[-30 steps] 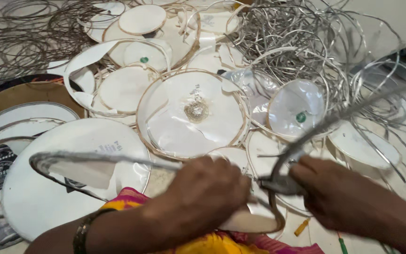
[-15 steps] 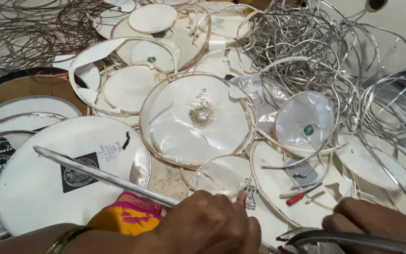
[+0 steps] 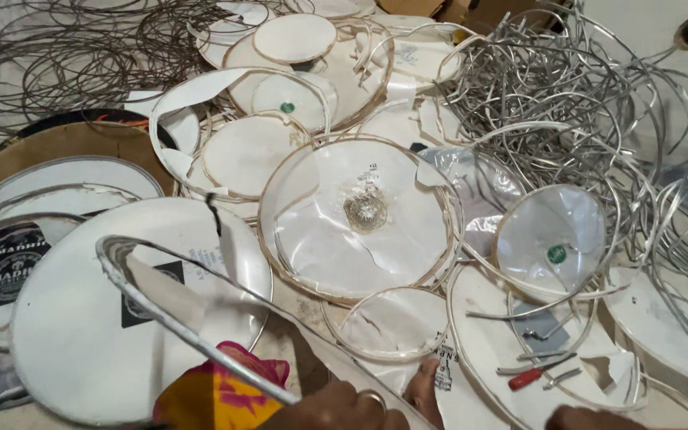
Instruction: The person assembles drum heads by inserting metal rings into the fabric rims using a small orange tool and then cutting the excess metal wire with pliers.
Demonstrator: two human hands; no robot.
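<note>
Your left hand (image 3: 336,408) grips a bent metal hoop (image 3: 177,314) at the bottom edge; its long axis runs up-left over a white drumhead (image 3: 81,342). Your right hand (image 3: 591,418) barely shows, so I cannot tell its grip.

The scene is lit softly and evenly, with only faint shadows. Small glare is seen on the shiny plastic sheets (image 3: 551,231). The near bottom edge is slightly blurred.

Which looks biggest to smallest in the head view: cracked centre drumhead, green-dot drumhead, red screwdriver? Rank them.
1. Cracked centre drumhead, largest.
2. Green-dot drumhead, at right, clearly smaller.
3. Red screwdriver, smallest, though it lies nearer the camera.
</note>
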